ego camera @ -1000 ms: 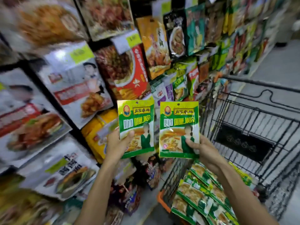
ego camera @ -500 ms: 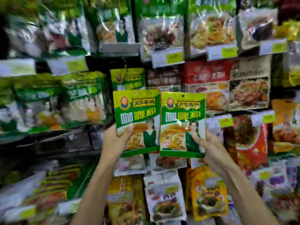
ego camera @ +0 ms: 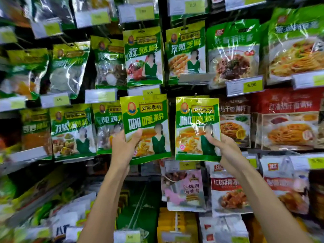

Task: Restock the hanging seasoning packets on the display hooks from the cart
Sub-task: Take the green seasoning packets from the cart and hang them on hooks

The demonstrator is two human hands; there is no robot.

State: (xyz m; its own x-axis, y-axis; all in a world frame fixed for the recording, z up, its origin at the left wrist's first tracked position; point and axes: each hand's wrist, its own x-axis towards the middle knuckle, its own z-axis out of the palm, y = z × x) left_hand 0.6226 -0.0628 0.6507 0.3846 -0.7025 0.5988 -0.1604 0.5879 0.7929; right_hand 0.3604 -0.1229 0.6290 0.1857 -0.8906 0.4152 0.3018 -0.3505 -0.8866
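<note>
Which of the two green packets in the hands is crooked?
The left packet, gripped by the left hand: its bottom edge slants, while the right packet, in the right hand, sits level.

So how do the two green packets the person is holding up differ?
The left curry powder packet leans, top tipped leftward; the right curry powder packet stands straight. The left hand grips its packet's lower left edge; the right hand pinches the other's lower right corner. Both carry the same green-and-yellow print.
</note>
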